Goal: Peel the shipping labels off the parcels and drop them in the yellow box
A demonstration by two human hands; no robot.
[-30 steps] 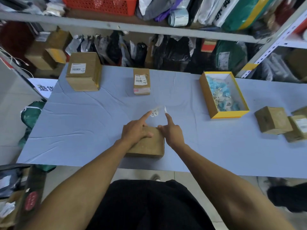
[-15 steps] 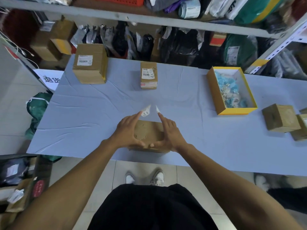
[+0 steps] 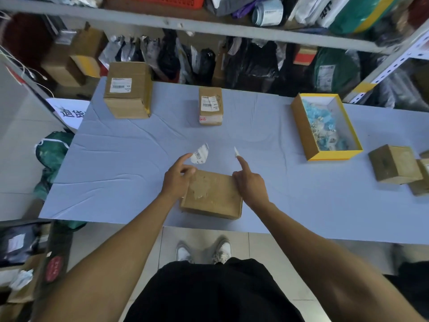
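Lower centre of frame: flat brown cardboard parcel [image 3: 211,194] on the pale blue tablecloth [image 3: 116,173], near the table's front edge; top face scuffed with torn-paper residue, no label on it.

Left hand [image 3: 177,176] rests at the parcel's left far corner — index finger extended up-frame, a curled white label piece with barcode [image 3: 200,154] at its tip; whether stuck on or pinched, cannot tell. Other fingers curl loosely.

Right hand [image 3: 249,182] sits at the parcel's right far corner, index finger raised with a thin white label sliver [image 3: 236,152] at its tip, remaining fingers folded under. The two pieces are apart.

Right of centre, further back: open yellow rectangular box with white interior [image 3: 313,145] — holds a heap of crumpled blue and white scraps.

Right edge: small brown cardboard cubes [image 3: 394,163], bunched together.

Upper centre: narrow brown parcel with a white label [image 3: 210,105]. Upper left: larger brown carton, labelled [image 3: 127,89].
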